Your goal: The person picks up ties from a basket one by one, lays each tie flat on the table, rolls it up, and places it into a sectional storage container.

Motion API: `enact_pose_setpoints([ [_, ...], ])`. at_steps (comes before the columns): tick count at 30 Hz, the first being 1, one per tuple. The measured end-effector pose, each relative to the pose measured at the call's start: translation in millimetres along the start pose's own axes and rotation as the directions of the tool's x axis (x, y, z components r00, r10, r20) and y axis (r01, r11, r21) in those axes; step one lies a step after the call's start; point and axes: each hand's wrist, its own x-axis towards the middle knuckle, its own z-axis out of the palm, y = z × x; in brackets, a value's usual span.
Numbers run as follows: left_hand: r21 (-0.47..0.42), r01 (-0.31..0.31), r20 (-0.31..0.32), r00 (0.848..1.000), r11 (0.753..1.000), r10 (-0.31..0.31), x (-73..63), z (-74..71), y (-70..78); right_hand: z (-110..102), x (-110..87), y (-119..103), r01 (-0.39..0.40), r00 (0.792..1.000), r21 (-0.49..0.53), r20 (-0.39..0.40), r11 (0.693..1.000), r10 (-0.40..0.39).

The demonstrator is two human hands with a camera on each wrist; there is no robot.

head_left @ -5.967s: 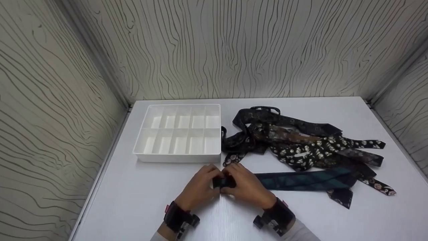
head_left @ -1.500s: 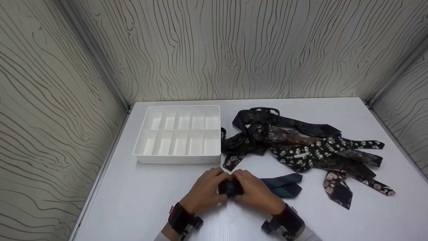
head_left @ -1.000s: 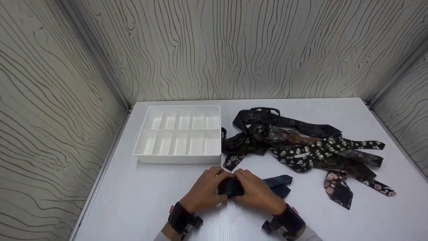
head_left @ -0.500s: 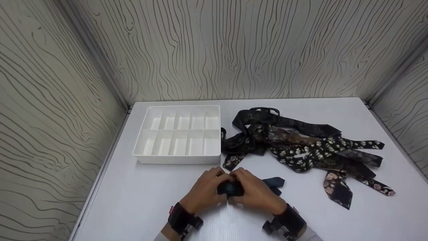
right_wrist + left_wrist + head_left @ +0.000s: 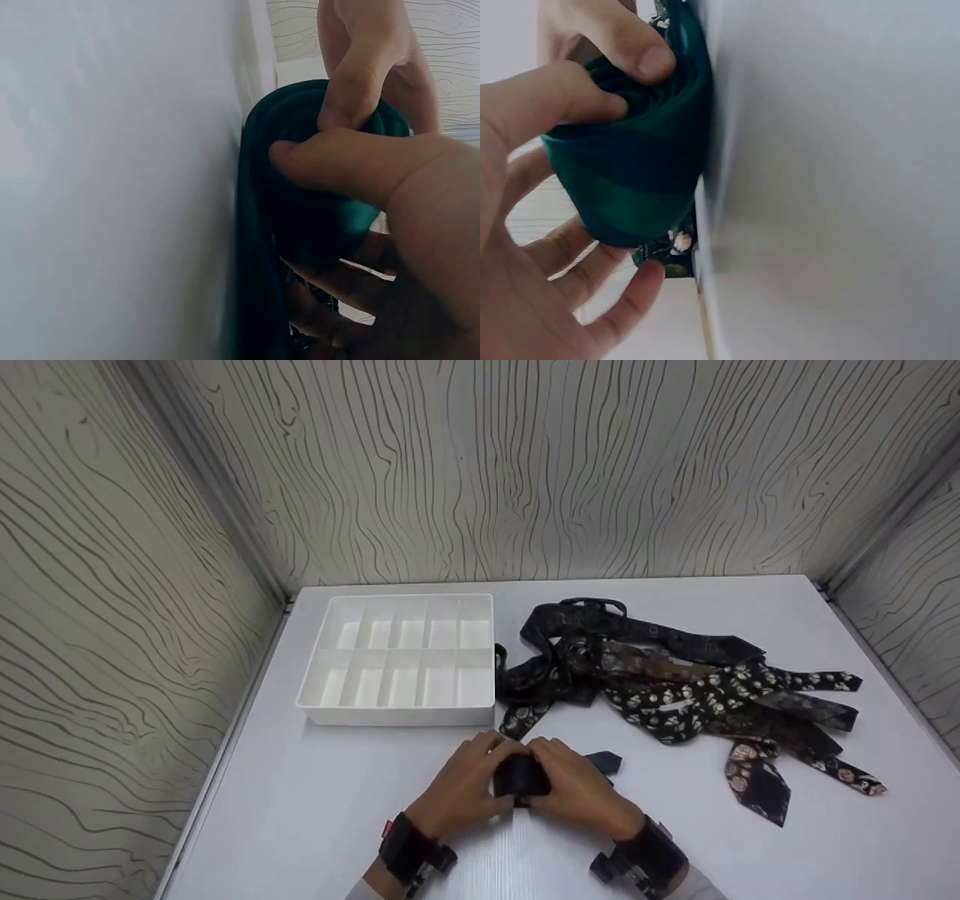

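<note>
A green and navy striped necktie (image 5: 641, 176) is wound into a thick roll on the white table, held between both hands. My left hand (image 5: 463, 784) grips the roll's left side, thumb on its coiled edge. From the right side my right hand (image 5: 576, 791) grips it too, its thumb (image 5: 322, 161) pressed against the coils. Past the right hand, the tie's short loose end (image 5: 604, 763) sticks out along the table. In the right wrist view the unrolled strip (image 5: 259, 300) runs flat on the tabletop out of the coil.
Behind the left hand stands a white divided box (image 5: 401, 716) with bare compartments. A tangled heap of dark and floral neckties (image 5: 675, 697) covers the table's back right. One floral tie end (image 5: 759, 787) points toward the front. Wood-grain patterned panels (image 5: 480, 472) enclose the table.
The striped tie has been rolled up: its long tail at right has shortened to a small tip, and the coil between the hands has thickened. Both hands have shifted slightly right.
</note>
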Motion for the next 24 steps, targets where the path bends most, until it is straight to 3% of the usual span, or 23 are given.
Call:
enact_pose_setpoints([
  [11, 0.03, -0.008, 0.027, 1.0, 1.0, 0.007, 2.5, 0.3, 0.2, -0.9, -2.2, 0.7, -0.001, 1.0, 0.022, 0.014, 1.0, 0.001],
  [16, 0.047, -0.032, 0.011, 0.999, 0.998, 0.031, 3.5, 0.5, 1.1, -1.6, -4.1, 1.5, -0.011, 0.999, 0.052, 0.033, 0.999, 0.01],
  [24, 0.059, -0.045, 0.0, 0.999, 0.997, 0.045, 2.4, 0.7, 0.2, -3.3, -2.8, 0.4, 0.003, 1.0, 0.017, 0.015, 1.0, -0.003],
])
